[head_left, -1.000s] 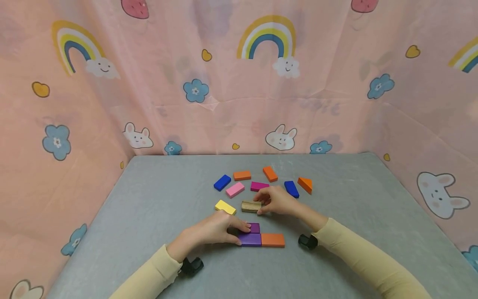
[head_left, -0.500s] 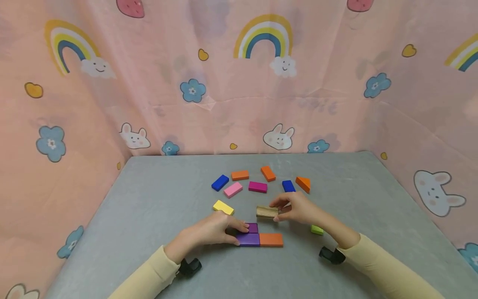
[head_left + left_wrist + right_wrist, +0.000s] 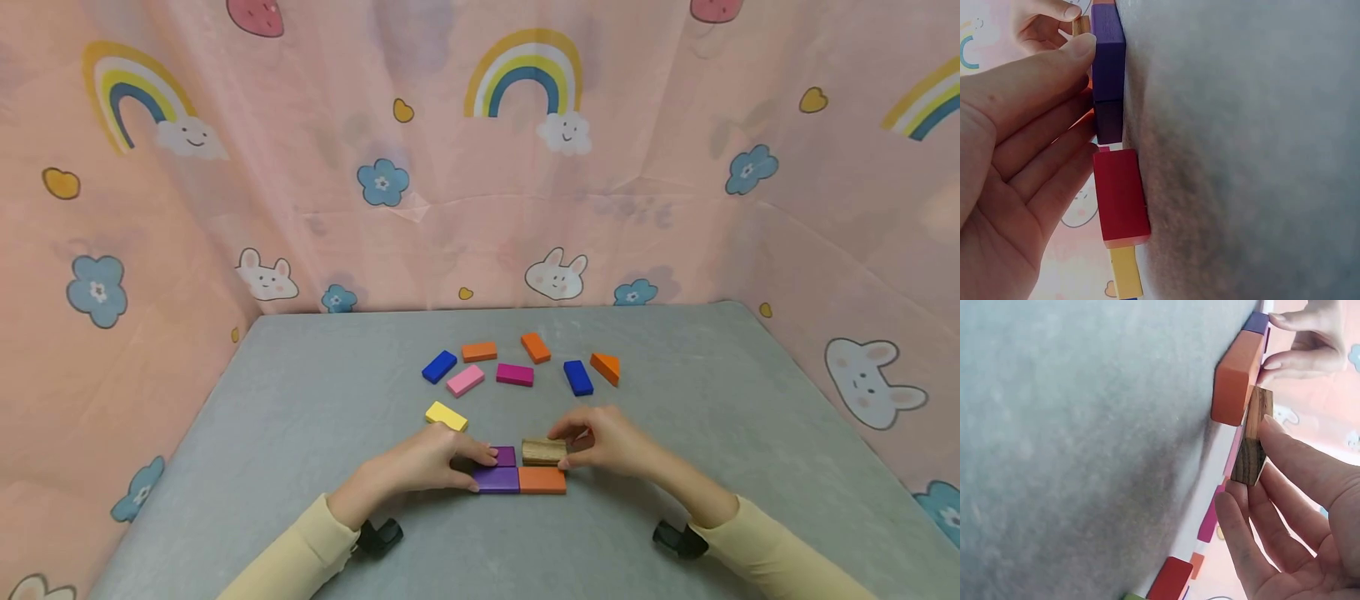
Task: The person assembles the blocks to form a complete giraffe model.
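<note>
Wood block (image 3: 543, 451) sits pinched in the right hand (image 3: 603, 442), thumb on its near side and fingers over its far side, just behind the orange block (image 3: 542, 480) and right of the dark purple block (image 3: 506, 456). In the right wrist view the wood block (image 3: 1252, 436) is tilted, one edge touching the orange block (image 3: 1235, 378); whether it lies flat on the table (image 3: 300, 417) cannot be told.

The left hand (image 3: 420, 463) rests with fingers nearly straight, fingertips on the dark purple block and thumb against the left end of the purple block (image 3: 496, 480). The purple and orange blocks lie end to end in a near row, touching. In the left wrist view a red block (image 3: 1120, 197) lies under the left palm, just beside the dark purple one (image 3: 1109, 122).

Just left of the left hand, farther back, lies a yellow block (image 3: 446, 415). Well beyond, in a loose arc: a blue block (image 3: 438, 366), a pink block (image 3: 466, 380), an orange piece (image 3: 479, 351), a magenta block (image 3: 514, 374), another orange piece (image 3: 536, 347), a second blue block (image 3: 577, 377) and an orange wedge (image 3: 605, 367). A pink curtain (image 3: 675, 208) with rainbows and bunnies surrounds the table.
</note>
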A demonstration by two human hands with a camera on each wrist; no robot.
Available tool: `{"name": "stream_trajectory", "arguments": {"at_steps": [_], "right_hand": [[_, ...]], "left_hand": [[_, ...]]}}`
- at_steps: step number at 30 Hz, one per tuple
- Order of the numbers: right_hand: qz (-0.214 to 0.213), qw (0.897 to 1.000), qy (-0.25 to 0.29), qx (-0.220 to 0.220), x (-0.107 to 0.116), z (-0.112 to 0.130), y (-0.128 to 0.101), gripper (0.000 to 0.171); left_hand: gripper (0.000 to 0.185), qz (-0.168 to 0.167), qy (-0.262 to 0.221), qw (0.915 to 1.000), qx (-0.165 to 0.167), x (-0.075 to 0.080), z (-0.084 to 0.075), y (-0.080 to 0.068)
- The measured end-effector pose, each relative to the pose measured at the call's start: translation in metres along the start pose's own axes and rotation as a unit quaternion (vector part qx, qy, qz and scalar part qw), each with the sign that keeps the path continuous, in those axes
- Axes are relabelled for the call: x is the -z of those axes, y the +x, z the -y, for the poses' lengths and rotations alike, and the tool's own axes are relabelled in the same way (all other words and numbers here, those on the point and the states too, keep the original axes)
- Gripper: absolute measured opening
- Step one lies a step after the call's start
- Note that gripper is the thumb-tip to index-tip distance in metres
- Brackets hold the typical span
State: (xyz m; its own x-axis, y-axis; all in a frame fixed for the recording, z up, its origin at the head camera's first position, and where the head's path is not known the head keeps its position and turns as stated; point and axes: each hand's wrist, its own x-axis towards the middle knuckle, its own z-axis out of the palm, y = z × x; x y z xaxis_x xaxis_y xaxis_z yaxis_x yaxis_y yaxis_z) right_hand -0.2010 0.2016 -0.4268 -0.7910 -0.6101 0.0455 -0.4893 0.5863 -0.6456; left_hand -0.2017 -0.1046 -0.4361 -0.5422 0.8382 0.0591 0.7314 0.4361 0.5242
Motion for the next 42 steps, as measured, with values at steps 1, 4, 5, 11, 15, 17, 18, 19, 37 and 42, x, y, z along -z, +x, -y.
{"name": "stream_trajectory", "arguments": {"at_steps": [1, 4, 5, 11, 15, 17, 18, 19, 37, 42], "right_hand": [[0.001, 1.0, 0.001, -0.002, -0.0004, 0.0003, -0.0002, 0.031], [0.007, 1.0, 0.007, -0.006, -0.0014, 0.0006, -0.0001, 0.032], [0.009, 1.0, 0.008, -0.008, -0.0016, 0.0007, 0.0002, 0.031], [0.021, 0.999, 0.026, -0.019, -0.0042, 0.002, 0.0032, 0.031], [0.031, 0.999, 0.035, -0.024, -0.0062, 0.003, 0.0054, 0.031], [0.033, 0.999, 0.035, -0.025, -0.0072, 0.0025, 0.0057, 0.031], [0.034, 0.998, 0.037, -0.025, -0.0076, 0.0022, 0.0054, 0.031], [0.036, 0.998, 0.039, -0.024, -0.0081, 0.0016, 0.0051, 0.032], [0.035, 0.998, 0.042, -0.012, -0.0104, 0.0006, 0.0028, 0.032], [0.037, 0.998, 0.044, -0.016, -0.0102, 0.0002, 0.0039, 0.032]], "left_hand": [[0.037, 0.0, -0.001, 1.0, 0.001, 0.0, 0.0001, 0.0], [0.037, 0.0, -0.003, 1.0, 0.003, -0.0001, 0.0007, -0.0001], [0.037, 0.0, -0.003, 1.0, 0.003, -0.0001, 0.0008, -0.0001], [0.037, 0.003, -0.001, 1.0, 0.003, -0.0003, 0.0005, 0.0002], [0.037, 0.003, 0.001, 1.0, 0.003, -0.0005, 0.0, 0.0003], [0.037, 0.002, 0.0, 1.0, 0.002, -0.0006, -0.0001, 0.0002], [0.037, 0.001, 0.001, 1.0, 0.001, -0.0005, -0.0002, 0.0001], [0.037, 0.0, 0.001, 1.0, 0.0, -0.0006, -0.0001, 0.0001], [0.037, 0.002, -0.002, 1.0, 0.006, -0.0002, -0.0004, -0.0003], [0.037, 0.003, 0.005, 1.0, 0.007, 0.0, -0.0008, -0.0003]]}}
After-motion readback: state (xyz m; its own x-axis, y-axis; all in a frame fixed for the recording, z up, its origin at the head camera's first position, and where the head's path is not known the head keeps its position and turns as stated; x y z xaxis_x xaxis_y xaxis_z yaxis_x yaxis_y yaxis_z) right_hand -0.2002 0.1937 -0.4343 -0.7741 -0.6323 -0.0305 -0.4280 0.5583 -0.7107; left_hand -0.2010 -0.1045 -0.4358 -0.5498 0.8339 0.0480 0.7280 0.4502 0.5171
